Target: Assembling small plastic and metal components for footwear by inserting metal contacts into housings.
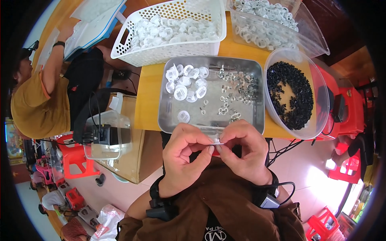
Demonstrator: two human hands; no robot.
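Observation:
My left hand (185, 158) and my right hand (246, 150) meet in front of my chest, fingertips pinched together on a small clear plastic part (217, 139). Just beyond them a metal tray (171, 116) rests on the yellow table. On its left side lie several white round plastic caps (186, 82); on its right lie several small clear and metal pieces (236, 90). Both hands are just in front of the tray's near rim.
A clear tub of small black parts (290, 93) sits to the right of the tray. Behind are a white perforated basket of white parts (169, 30) and a clear bin of ring-shaped parts (265, 24). A person in a yellow shirt (38, 100) sits at left, by a cardboard box (132, 152).

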